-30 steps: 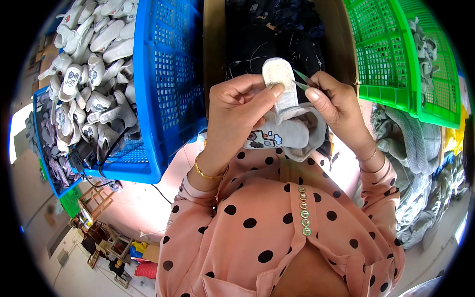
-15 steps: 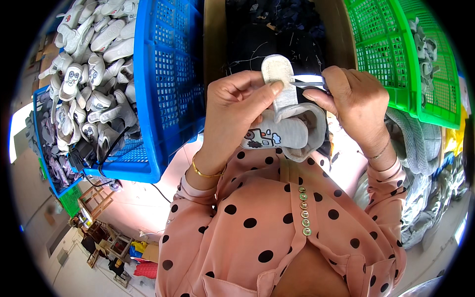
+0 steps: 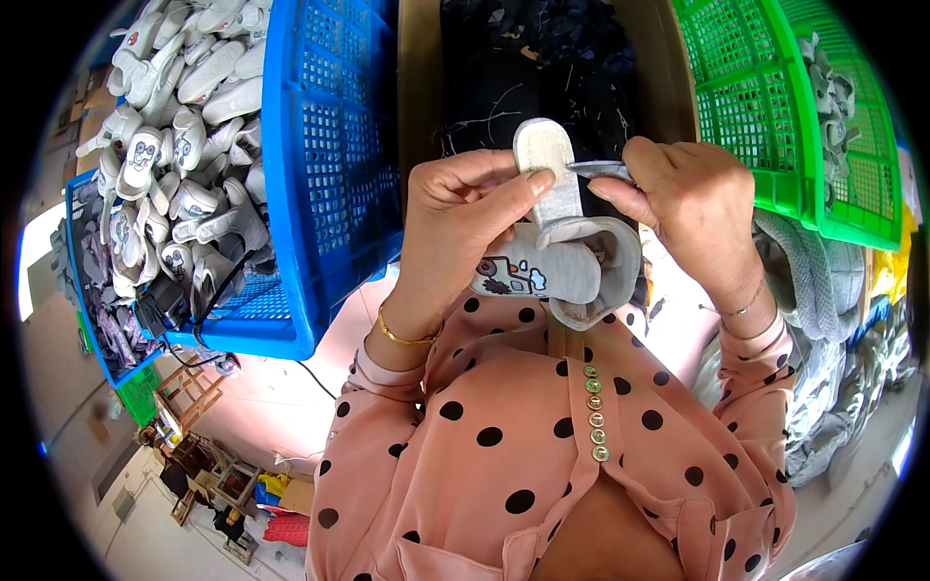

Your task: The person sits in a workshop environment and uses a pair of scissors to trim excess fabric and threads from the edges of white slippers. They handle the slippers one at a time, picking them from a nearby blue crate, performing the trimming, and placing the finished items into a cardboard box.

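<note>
Shoe [image 3: 567, 266], pale grey, soft fabric, cartoon vehicle motif on its front part: held in the air before the person's chest, above the near end of the box. Its opening faced right; its strap [image 3: 547, 145], rounded at the end and lighter on the face in view, stood up from the rim.

Left hand [image 3: 470, 198]: grasped the strap from the left, thumb pressed flat on its face, fingers behind. A gold bangle [image 3: 402, 336] circled the wrist.

Right hand [image 3: 693, 198]: clenched around metal snips [image 3: 605, 170], handle mostly hidden in the fist. The blades pointed left, tips at the strap's right edge; whether they bit into the cloth could not be told. A thin bracelet [image 3: 746, 308] lay on this wrist.

Cardboard box [image 3: 421, 82]: stood beyond the hands, dark material inside, with pale loose threads on the black cloth at its near end.

Blue basket [image 3: 334, 155], to the left: mesh-walled, beside a heap of grey shoes [image 3: 208, 77], several bearing printed motifs.

Green basket [image 3: 746, 107], to the right: mesh-walled, with grey pieces [image 3: 835, 97] behind its near wall.

Blouse [image 3: 484, 436]: pink, black-dotted, worn by the person.
</note>
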Available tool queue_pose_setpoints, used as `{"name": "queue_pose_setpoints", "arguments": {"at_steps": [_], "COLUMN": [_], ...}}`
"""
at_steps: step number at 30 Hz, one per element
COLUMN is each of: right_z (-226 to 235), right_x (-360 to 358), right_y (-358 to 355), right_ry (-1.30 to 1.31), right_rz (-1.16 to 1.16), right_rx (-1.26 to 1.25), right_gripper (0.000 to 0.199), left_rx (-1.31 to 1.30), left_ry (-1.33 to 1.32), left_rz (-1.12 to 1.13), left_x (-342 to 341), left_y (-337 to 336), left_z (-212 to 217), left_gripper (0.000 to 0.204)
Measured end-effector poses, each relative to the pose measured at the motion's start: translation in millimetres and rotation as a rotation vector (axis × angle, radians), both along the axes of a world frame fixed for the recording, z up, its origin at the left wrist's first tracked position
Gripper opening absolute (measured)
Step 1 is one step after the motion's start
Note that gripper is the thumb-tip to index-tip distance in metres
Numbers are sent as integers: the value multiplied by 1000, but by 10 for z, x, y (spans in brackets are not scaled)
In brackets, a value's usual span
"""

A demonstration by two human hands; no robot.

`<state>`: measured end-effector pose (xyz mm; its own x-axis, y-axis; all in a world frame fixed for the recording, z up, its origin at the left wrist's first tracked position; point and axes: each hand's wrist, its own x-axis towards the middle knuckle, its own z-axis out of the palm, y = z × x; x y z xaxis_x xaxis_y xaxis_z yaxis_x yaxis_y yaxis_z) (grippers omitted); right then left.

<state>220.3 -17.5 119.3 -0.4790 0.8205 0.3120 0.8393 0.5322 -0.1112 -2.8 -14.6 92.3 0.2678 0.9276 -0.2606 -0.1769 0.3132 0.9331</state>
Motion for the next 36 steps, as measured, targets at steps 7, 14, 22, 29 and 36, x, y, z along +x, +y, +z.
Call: {"name": "queue_pose_setpoints", "arguments": {"at_steps": [7,14,22,29,36], "right_z": [-54,378,-168,-755,-1033], "right_x": [-83,-431,-228,-369,58], "right_y": [97,97,363,573,615], "right_ry": [658,106,53,-116,-209], "right_rz": [-116,-345,-26,-73,-36], "right_rx": [-331,-713,131,300,171], "right_gripper": [37,35,27,16,17], "left_rx": [-17,439,606,1016,1164], "left_ry": [167,341,672,792,564], "left_rz": [26,-91,129,195,264], "left_x": [-118,-128,-131,172,117], "left_y": [4,60,-51,55,192], "left_z": [197,80,117,-116,66], "left_gripper": [11,17,16,12,27]}}
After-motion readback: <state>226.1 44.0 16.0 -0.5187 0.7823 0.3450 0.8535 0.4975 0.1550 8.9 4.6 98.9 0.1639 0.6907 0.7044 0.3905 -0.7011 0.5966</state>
